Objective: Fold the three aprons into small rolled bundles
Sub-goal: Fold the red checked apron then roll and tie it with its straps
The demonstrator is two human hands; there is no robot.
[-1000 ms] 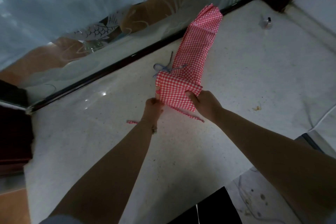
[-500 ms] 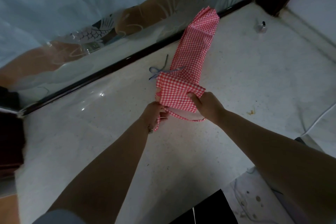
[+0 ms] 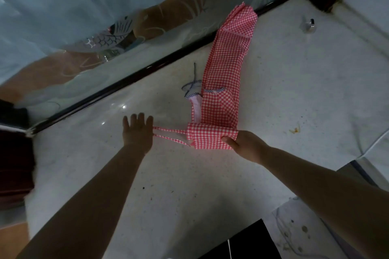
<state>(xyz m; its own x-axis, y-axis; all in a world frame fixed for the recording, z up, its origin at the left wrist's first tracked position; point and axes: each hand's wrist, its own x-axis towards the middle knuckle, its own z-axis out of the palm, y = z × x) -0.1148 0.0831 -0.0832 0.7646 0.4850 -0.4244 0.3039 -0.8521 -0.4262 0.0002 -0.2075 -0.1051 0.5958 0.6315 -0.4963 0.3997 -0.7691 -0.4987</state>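
**Red gingham apron, folded lengthwise, near end rolled**

Head view. One red-and-white gingham apron (image 3: pixel 226 73) lay as a long narrow strip on a pale speckled countertop (image 3: pixel 168 185), its far end against the dark base rail (image 3: pixel 117 88) of an etched glass panel (image 3: pixel 84 17). The near end was turned over into a short fold. The right hand (image 3: pixel 245 145) pinched that fold at its right corner, thumb on top. The left hand (image 3: pixel 137 130) lay flat on the counter, fingers straight and spread, on the ends of two gingham ties (image 3: pixel 168 134) running from the fold. Navy-striped cord (image 3: pixel 192 86) lay beside the strip. A small metal fitting (image 3: pixel 308 25) stood well apart.
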